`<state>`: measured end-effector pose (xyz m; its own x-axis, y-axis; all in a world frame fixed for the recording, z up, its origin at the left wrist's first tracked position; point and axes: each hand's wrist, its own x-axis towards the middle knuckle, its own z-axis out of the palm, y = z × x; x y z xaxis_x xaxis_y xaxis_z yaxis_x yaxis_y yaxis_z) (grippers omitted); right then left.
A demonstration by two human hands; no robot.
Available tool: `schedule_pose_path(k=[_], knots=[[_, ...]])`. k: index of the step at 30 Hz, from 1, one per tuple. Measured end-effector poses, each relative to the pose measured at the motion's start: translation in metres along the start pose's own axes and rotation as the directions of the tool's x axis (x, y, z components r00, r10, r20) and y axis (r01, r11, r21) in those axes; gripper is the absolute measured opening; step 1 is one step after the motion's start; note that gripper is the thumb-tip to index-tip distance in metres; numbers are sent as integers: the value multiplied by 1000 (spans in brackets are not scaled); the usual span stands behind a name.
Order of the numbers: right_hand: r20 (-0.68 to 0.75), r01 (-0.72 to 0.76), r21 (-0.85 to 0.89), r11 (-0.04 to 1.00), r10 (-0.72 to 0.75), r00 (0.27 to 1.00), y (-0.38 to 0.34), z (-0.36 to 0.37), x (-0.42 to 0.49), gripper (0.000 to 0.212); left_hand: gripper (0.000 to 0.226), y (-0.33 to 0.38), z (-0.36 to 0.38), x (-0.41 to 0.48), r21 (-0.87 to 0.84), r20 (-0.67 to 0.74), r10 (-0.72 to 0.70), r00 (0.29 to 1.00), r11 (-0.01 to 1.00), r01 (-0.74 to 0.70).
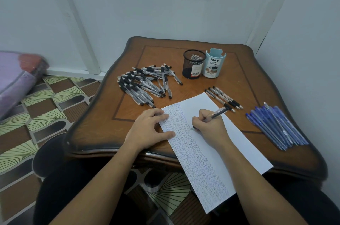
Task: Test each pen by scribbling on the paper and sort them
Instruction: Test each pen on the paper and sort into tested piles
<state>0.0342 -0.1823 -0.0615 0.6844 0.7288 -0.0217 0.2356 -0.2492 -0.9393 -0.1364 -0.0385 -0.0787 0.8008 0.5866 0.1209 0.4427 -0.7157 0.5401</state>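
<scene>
Right hand point(207, 123) pinches a black-grip pen point(214, 115), tip on the paper point(230, 144) mid-tabletop point(184, 53), left hand point(149, 129) flat with fingers spread pinning the sheet; best keep that pressure and scribble short, light strokes in bare space.

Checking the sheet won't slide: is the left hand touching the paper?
Touching. The head view shows the left hand with its fingertips and thumb lying flat on the paper's left edge.
</scene>
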Motion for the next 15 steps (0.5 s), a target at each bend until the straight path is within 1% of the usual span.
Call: schedule_pose_path(k=[3,11,15], knots=[[15,-13,17,1000,13,1000,1,-1,1,44,68,0,0,1,-1,-4,5,1000,1000,-5],[12,-12,20,1000,12,1000,0,-1,2,41,69,0,0,1,11,17,-6,1000,1000,5],[21,-17,63,998,16,1000,3,-4,4,41,69,0,0,1,12,15,-4,1000,1000,4]])
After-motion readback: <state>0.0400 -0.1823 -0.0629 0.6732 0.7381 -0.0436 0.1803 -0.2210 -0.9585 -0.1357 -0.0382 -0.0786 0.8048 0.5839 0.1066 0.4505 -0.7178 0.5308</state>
